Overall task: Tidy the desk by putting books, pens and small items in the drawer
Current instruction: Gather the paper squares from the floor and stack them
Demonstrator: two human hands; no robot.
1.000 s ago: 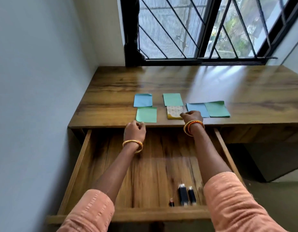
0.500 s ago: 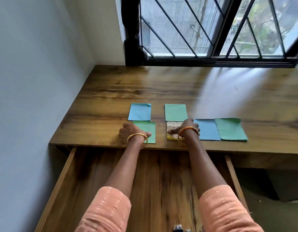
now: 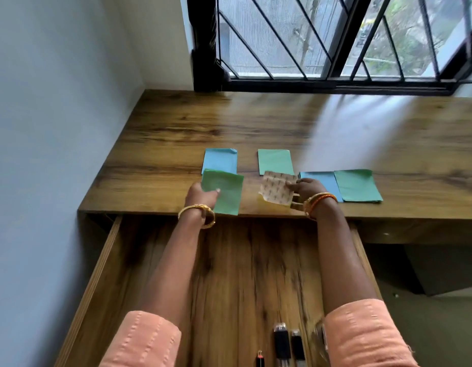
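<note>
Head view: the left hand (image 3: 201,193) pinches the near green booklet (image 3: 224,192) by its left edge, thumb on top, and the booklet is tipped up off the worktop (image 3: 256,123). The right hand (image 3: 306,189) grips the patterned booklet (image 3: 277,190) at its right edge, lifting it clear of a yellow item (image 3: 261,199) beneath. A blue booklet (image 3: 220,160) and a second green one (image 3: 275,161) lie flat behind; another blue one (image 3: 318,178) and a green one (image 3: 358,185) lie to the right, overlapping. The drawer (image 3: 115,260) stands open below, with dark pen-like items (image 3: 282,344) at its near end.

To do this step well, I judge each hand should keep a firm pinch so the thin covers do not flop open, draw both booklets back over the worktop edge, and lay them flat on the bare drawer floor — away from the pens.

Against half a second ago, both booklets lay flat under the hands; now both are raised and tilted, and the drawer's near end shows again at the bottom of the picture.
</note>
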